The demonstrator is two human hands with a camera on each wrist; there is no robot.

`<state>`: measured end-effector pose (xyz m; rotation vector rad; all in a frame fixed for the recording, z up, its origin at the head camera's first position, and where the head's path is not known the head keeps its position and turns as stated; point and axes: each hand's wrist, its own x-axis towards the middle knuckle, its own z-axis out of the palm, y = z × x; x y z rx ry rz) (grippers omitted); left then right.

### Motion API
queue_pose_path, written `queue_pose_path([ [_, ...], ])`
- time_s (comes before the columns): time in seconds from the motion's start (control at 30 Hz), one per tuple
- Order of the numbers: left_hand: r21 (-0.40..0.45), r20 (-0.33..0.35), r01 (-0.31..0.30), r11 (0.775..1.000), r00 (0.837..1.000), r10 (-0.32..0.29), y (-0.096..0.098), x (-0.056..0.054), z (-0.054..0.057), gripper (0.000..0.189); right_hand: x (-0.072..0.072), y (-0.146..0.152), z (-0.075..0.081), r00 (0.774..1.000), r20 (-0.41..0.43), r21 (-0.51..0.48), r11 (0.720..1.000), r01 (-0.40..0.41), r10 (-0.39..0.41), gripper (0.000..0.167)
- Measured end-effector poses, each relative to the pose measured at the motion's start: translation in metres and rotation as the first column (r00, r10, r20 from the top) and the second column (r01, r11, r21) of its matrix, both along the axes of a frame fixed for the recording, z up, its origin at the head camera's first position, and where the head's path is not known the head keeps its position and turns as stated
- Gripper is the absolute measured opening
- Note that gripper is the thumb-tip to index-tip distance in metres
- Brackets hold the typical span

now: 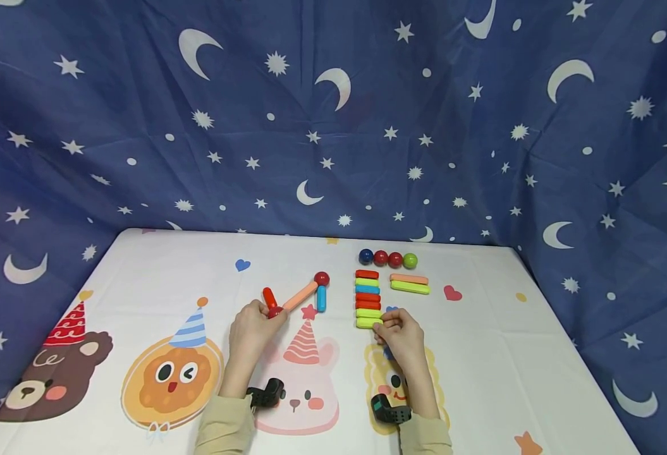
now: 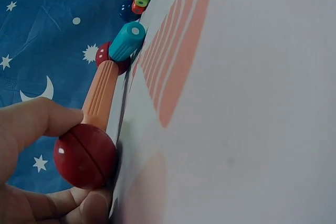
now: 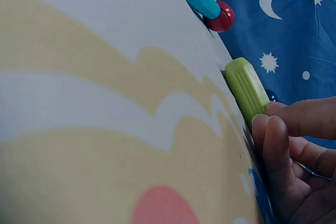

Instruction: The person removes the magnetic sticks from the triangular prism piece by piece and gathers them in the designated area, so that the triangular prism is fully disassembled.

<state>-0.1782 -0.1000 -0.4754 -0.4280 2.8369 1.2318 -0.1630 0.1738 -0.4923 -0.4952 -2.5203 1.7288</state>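
Note:
My left hand (image 1: 251, 332) pinches a red ball (image 2: 86, 156) between thumb and fingers, low over the table. A red stick (image 1: 269, 297) and a longer peach stick (image 1: 300, 296) meet at this ball. The peach stick's far end joins a second red ball (image 1: 322, 279), from which a short blue stick (image 1: 322, 299) points toward me. At the near end of a column of short sticks, my right hand (image 1: 404, 338) pinches the right end of a lime-green stick (image 3: 244, 87) with thumb and fingertips.
Past the lime-green stick, several short red, lime and blue sticks (image 1: 368, 289) lie stacked in a column. Right of them are a peach stick (image 1: 409, 279) and a long lime stick (image 1: 409, 287). A row of balls (image 1: 395, 260) sits behind, before a blue star-patterned curtain (image 1: 333, 158).

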Motion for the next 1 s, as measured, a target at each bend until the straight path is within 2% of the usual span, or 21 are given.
queue_pose_path([
  [0.2,0.005,-0.016,-0.045,0.999,0.999,0.045,-0.003,-0.001,-0.001,0.032,-0.002,-0.003,0.001,1.0,-0.022,-0.014,1.0,0.021,-0.022,0.018],
  [0.33,0.033,-0.065,-0.072,0.997,0.995,0.074,-0.005,-0.002,-0.003,0.031,-0.002,-0.005,0.004,0.994,-0.085,0.052,0.996,0.077,-0.073,0.013],
  [0.43,0.068,-0.091,-0.06,0.996,0.994,0.066,-0.005,-0.002,-0.005,0.032,-0.002,-0.007,0.009,0.988,-0.128,0.089,0.991,0.098,-0.087,0.01],
  [0.53,0.098,-0.115,-0.038,0.995,0.992,0.049,-0.004,-0.003,-0.008,0.033,-0.004,-0.015,0.02,0.986,-0.163,0.066,0.997,0.036,-0.025,0.009],
  [0.63,0.106,-0.147,-0.027,0.994,0.988,0.043,-0.004,-0.005,-0.009,0.035,-0.013,-0.03,0.036,0.973,-0.198,0.074,0.991,-0.11,0.123,0.012],
  [0.7,0.117,-0.173,-0.024,0.993,0.984,0.044,-0.004,-0.005,-0.009,0.036,-0.022,-0.042,0.048,0.943,-0.215,0.109,0.966,-0.235,0.254,0.014],
  [0.73,0.125,-0.185,-0.022,0.992,0.982,0.045,-0.005,-0.006,-0.009,0.037,-0.028,-0.049,0.053,0.921,-0.219,0.136,0.945,-0.299,0.323,0.016],
  [0.8,0.144,-0.206,-0.016,0.989,0.977,0.046,-0.006,-0.006,-0.009,0.039,-0.041,-0.062,0.063,0.862,-0.225,0.185,0.888,-0.42,0.454,0.019],
  [0.83,0.157,-0.217,-0.011,0.988,0.975,0.046,-0.006,-0.006,-0.008,0.04,-0.048,-0.069,0.066,0.826,-0.229,0.202,0.855,-0.478,0.516,0.021],
  [0.93,0.185,-0.245,0.002,0.983,0.969,0.044,-0.007,-0.008,-0.008,0.043,-0.069,-0.089,0.072,0.725,-0.207,0.233,0.753,-0.615,0.657,0.027],
  [1.0,0.198,-0.265,0.018,0.98,0.964,0.036,-0.006,-0.008,-0.007,0.044,-0.081,-0.1,0.071,0.681,-0.175,0.23,0.702,-0.674,0.711,0.033],
])
